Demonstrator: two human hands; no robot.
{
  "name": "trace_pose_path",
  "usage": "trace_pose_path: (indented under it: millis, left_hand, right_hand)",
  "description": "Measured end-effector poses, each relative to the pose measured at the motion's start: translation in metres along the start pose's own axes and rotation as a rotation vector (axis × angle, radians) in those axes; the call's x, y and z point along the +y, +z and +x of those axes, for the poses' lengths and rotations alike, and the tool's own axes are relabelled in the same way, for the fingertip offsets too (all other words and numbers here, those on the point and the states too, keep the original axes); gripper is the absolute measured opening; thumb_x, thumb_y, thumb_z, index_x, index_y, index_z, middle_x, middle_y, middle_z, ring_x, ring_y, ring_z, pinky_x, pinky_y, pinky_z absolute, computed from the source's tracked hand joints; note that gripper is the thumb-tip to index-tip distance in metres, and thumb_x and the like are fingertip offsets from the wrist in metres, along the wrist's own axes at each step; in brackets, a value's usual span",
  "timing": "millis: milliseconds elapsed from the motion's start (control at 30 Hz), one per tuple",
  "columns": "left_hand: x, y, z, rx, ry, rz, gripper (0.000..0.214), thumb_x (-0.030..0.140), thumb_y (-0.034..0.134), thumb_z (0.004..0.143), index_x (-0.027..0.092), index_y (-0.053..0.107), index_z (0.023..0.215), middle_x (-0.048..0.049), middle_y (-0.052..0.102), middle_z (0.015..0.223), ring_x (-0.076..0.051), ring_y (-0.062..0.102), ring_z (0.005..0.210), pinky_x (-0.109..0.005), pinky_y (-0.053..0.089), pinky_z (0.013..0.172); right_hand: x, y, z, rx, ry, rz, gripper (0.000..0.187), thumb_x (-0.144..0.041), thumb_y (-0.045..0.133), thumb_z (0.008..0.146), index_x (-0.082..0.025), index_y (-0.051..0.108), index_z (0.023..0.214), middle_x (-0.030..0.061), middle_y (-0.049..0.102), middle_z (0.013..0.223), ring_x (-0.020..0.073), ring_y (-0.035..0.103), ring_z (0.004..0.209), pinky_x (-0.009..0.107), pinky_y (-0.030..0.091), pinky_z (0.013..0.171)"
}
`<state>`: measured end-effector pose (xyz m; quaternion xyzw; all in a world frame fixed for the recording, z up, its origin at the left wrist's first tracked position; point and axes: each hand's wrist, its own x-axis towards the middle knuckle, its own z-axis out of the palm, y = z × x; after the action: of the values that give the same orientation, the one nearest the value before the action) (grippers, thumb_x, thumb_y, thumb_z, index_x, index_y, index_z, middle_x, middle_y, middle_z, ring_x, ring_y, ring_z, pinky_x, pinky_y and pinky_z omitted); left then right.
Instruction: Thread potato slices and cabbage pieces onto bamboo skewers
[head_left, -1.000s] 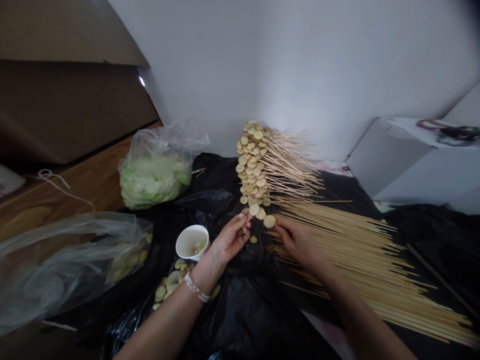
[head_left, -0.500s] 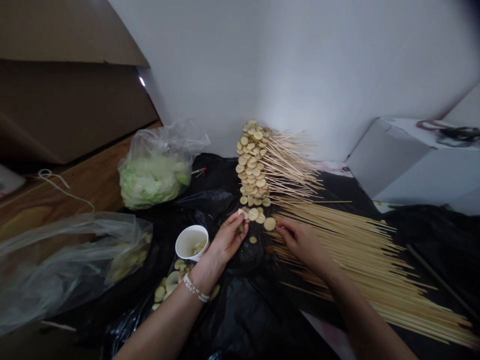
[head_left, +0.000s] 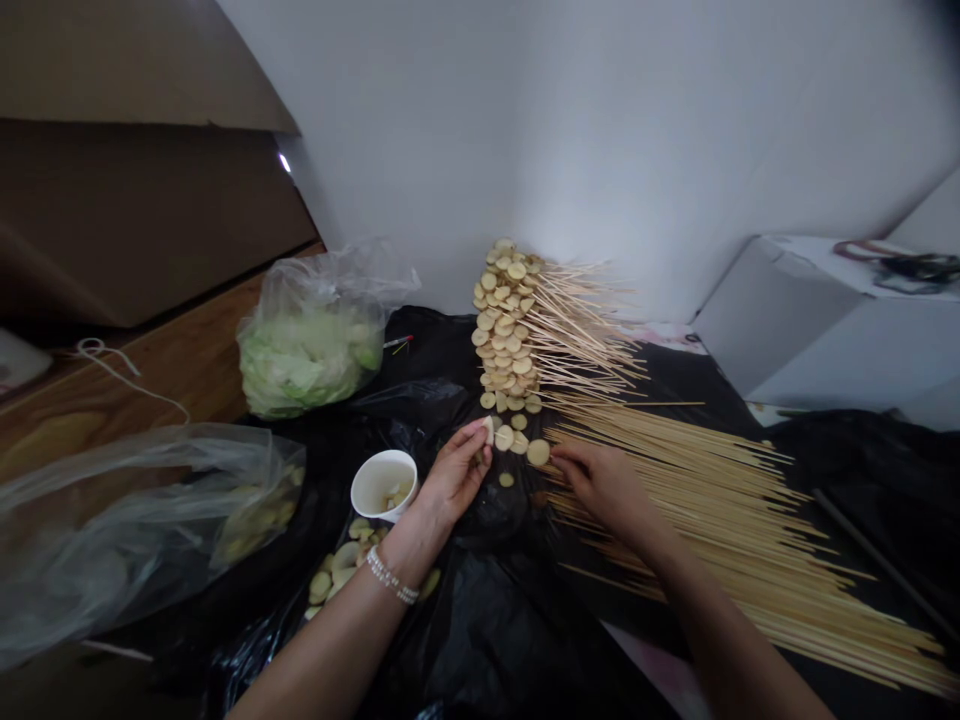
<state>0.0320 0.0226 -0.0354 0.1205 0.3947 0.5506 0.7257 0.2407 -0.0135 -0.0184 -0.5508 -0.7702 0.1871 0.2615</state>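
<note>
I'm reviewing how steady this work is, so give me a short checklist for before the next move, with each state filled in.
1. Left hand pinching a pale slice: ok.
2. Right hand closed at the other end of the slice row: ok.
3. Skewer tip clear to see: cannot tell; slices and left fingers hide that area.
4. White cup upright: ok, with pieces inside.
5. Black plastic below the row free of stray slices: not ok, a small slice lies there.
6. Loose skewers beside the right hand: ok, spread roughly parallel.
</note>
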Motion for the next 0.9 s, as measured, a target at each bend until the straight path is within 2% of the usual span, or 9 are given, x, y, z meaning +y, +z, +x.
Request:
trace_pose_path:
  millis: [233, 433, 700, 900]
  left_hand:
    - [-0.0001, 0.0029, -0.0037, -0.001, 0.051, 0.061, 0.019, 0.003, 0.075, 0.069, 0.012, 0.071, 0.086, -0.0028, 0.069, 0.081, -0.005, 0.062, 0.063, -0.010, 0.048, 0.054]
    - [-0.0019, 0.0061, -0.0081, -0.003, 0.166, 0.164, 0.027, 0.014, 0.083, 0.061, 0.015, 0.074, 0.086, -0.0001, 0.070, 0.075, -0.003, 0.058, 0.059, -0.010, 0.043, 0.050]
    - [-0.0040, 0.0058, -0.0078, -0.041, 0.203, 0.208, 0.033, 0.013, 0.083, 0.059, 0.014, 0.075, 0.091, -0.0049, 0.074, 0.087, -0.008, 0.062, 0.069, -0.016, 0.049, 0.067]
    - [-0.0036, 0.0056, -0.0089, -0.007, 0.170, 0.221, 0.030, 0.010, 0.082, 0.059, 0.014, 0.076, 0.089, -0.0069, 0.074, 0.089, -0.009, 0.064, 0.072, -0.018, 0.049, 0.068]
  right_hand:
    - [-0.0007, -0.0006, 0.0007, -0.011, -0.024, 0.023, 0.022, -0.024, 0.050, 0.090, -0.025, 0.072, 0.090, 0.0021, 0.073, 0.085, 0.0181, 0.065, 0.076, 0.026, 0.043, 0.070]
    - [0.0012, 0.0015, 0.0009, 0.002, -0.023, 0.036, 0.022, -0.025, 0.050, 0.089, -0.025, 0.072, 0.091, 0.0019, 0.073, 0.084, 0.0184, 0.065, 0.074, 0.027, 0.044, 0.069]
    - [-0.0001, -0.0002, 0.0007, 0.015, -0.014, 0.030, 0.022, -0.024, 0.050, 0.089, -0.026, 0.072, 0.092, 0.0017, 0.074, 0.087, 0.0186, 0.066, 0.076, 0.026, 0.043, 0.068]
    - [-0.0034, 0.0009, 0.0003, 0.014, -0.035, 0.039, 0.024, -0.023, 0.048, 0.090, -0.025, 0.072, 0.087, 0.0019, 0.073, 0.083, 0.0178, 0.065, 0.075, 0.026, 0.043, 0.070]
